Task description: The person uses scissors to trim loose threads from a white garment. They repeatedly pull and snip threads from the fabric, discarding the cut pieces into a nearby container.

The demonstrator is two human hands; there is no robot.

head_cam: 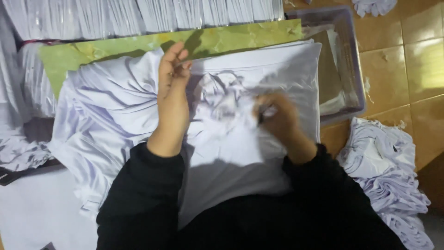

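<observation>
The white garment (259, 153) lies spread but rumpled over the person's lap, its upper edge against a green board (138, 46) at twelve o'clock. Judging from the bunched folds at its middle, the handling of this piece looks only part done: the cloth is not yet flat or folded, while a heap of similar white pieces (388, 171) sits on the tiled floor (416, 69) at four o'clock.

The left hand (172, 78) is raised at eleven o'clock over the garment, fingertips drawn together in a pinch; what it pinches is too small to tell, perhaps a thread. The right hand (277, 115), blurred, rests at two o'clock on the crumpled middle of the cloth, fingers curled and seemingly gripping a small tool or the fabric itself; I cannot tell which. A grey tray (354, 55) stands at one o'clock, beyond it.
</observation>
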